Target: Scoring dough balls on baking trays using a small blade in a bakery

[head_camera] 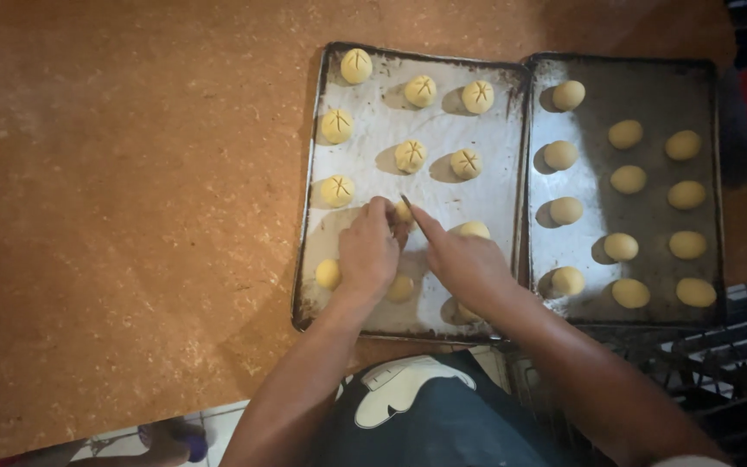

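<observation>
On the tabletop [131, 216], the left hand [367, 251] pinches one dough ball [403, 213] with a closed grip at 6 o'clock of the left tray [373, 73], which carries eight scored balls, while the right hand [464, 259] holds a thin blade [417, 216] against it; the right tray [650, 78] holds thirteen plain balls.

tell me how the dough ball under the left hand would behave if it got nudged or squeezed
The dough ball is probably soft: its neighbours keep cut star marks, so the left hand could dent it. Being round, it might roll on the flat tray. The blade in the right hand likely cuts it easily.
</observation>
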